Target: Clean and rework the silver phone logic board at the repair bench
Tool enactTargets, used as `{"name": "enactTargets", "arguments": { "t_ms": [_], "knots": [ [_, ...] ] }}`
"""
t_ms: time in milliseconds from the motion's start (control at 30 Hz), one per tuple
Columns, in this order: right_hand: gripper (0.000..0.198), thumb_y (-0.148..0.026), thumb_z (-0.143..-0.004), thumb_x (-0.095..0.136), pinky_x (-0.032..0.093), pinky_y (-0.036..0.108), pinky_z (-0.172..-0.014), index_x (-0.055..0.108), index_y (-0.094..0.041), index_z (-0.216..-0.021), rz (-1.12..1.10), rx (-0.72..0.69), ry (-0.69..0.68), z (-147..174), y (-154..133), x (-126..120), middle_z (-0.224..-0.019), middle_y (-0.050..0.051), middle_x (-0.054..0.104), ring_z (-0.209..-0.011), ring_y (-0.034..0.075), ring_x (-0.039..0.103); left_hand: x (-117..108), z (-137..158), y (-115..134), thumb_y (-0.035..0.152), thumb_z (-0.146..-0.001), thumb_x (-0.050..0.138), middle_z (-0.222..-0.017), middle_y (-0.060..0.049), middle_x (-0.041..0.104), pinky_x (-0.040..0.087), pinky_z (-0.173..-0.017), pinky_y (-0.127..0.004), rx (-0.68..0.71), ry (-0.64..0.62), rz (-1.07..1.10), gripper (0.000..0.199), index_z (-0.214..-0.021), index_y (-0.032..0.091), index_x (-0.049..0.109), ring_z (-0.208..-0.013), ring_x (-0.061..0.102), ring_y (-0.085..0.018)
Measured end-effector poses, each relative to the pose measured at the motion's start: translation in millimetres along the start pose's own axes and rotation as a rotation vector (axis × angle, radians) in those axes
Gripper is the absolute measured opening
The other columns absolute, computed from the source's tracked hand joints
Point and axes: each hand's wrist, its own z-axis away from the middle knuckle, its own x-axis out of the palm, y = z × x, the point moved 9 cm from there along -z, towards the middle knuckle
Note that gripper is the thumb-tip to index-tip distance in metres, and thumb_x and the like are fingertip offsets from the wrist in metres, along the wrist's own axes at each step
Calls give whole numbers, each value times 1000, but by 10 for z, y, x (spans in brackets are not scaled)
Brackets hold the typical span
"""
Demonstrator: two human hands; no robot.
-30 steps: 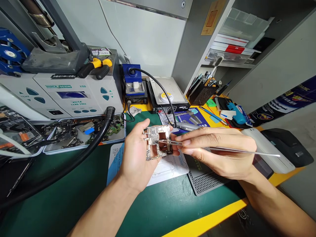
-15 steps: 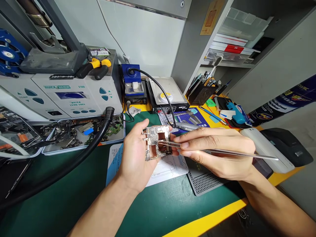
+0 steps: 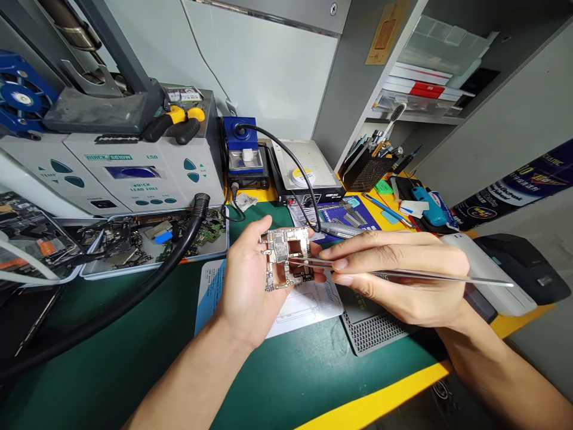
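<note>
In the middle of the head view my left hand (image 3: 245, 280) holds a small circuit board (image 3: 280, 243), thumb at its left side and fingers behind it. The board is tilted toward me, with chips and rectangular cut-outs on it. My right hand (image 3: 403, 275) is closed round metal tweezers (image 3: 430, 276). The tips of the tweezers lie over the middle of the board, by a cut-out; whether they touch it I cannot tell. Below the board a white printed sheet (image 3: 286, 319) lies on the green mat (image 3: 286, 376).
At the left stand a hot-air station (image 3: 134, 173), its black hose (image 3: 147, 298) and a tray (image 3: 152, 272) of circuit boards. Behind my hands are a soldering station (image 3: 244, 152) and a soldering iron (image 3: 340, 230). A grey textured pad (image 3: 371, 334) lies under my right hand.
The whole view has shifted slightly, so everything sits a little further right. Both hands keep their hold, and the tweezer tips stay over the board's middle.
</note>
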Motion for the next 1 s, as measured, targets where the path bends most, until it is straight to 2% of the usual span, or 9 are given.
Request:
{"name": "enactTargets", "arguments": {
  "t_ms": [167, 400, 667, 867, 1000],
  "knots": [
    [24, -5, -79, 73, 64, 30, -78, 76, -18, -99, 9, 15, -8, 20, 19, 10, -96, 8, 78, -87, 21, 75, 18, 5, 4, 36, -93, 43, -66, -12, 71, 59, -58, -39, 4, -18, 12, 42, -81, 9, 72, -66, 71, -28],
    [36, -6, -77, 72, 65, 32, -76, 75, -29, -105, 32, 63, 2, 56, 59, -2, -100, -1, 78, -88, 24, 75, 35, 17, 8, 35, -93, 42, -65, -13, 71, 60, -60, -39, 9, -18, 1, 42, -80, 9, 72, -69, 72, -28],
    [31, -7, -76, 73, 65, 31, -75, 77, -28, -100, 28, 44, 41, 35, 46, -19, -93, -1, 79, -84, 23, 76, 24, 22, 12, 36, -94, 41, -72, -14, 73, 59, -59, -35, 13, -31, -3, 45, -84, 6, 73, -66, 71, -25],
    [23, -5, -78, 73, 64, 28, -77, 77, -19, -96, 18, 3, 34, 12, 10, -9, -90, 4, 79, -84, 20, 75, 42, 20, 14, 37, -94, 41, -74, -16, 73, 58, -63, -32, 16, -51, -6, 47, -82, 5, 73, -68, 71, -24],
    [21, -9, -80, 72, 64, 29, -74, 77, -20, -97, 17, 6, 26, -1, 3, 8, -90, 5, 79, -83, 21, 76, 31, 14, 21, 35, -93, 42, -72, -16, 73, 59, -62, -35, 17, -31, -4, 44, -80, 6, 72, -69, 71, -26]
  ]
}}
